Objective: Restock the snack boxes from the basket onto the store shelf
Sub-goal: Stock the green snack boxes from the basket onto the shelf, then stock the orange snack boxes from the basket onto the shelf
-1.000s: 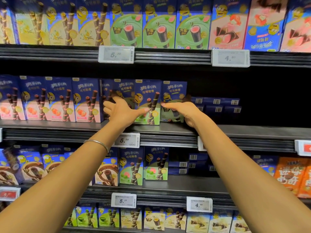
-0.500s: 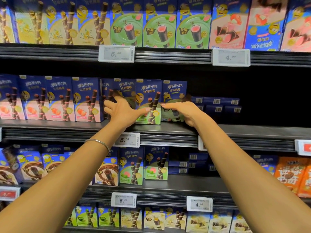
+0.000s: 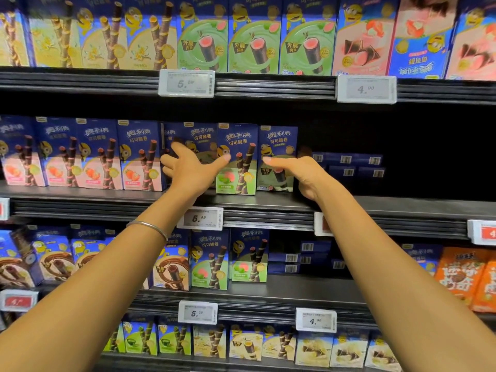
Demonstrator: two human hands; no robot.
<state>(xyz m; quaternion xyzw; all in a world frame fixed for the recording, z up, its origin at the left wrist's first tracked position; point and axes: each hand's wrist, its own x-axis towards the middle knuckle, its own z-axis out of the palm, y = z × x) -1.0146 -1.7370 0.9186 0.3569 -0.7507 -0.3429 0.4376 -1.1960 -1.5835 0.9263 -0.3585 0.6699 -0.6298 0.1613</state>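
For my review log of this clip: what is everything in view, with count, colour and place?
Pink-front boxes: four, blue-pink, middle shelf left.
Green-front boxes: at least three, blue-green, middle shelf centre.
Flat boxes: several, dark blue, middle shelf right.
Top-shelf boxes: many, yellow, green, pink.
Lower-shelf boxes: many, brown, green, yellow.
Orange packs: at least two, lower right.
Price tags: several, mostly white, shelf edges.
Bangle: one, silver, left wrist.
Left hand: one, flat on green-front boxes.
Right hand: one, grips rightmost green-front box.

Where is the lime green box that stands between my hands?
In the head view, centre, the lime green box stands upright on the middle shelf, between the left hand and the right hand, above a price tag.
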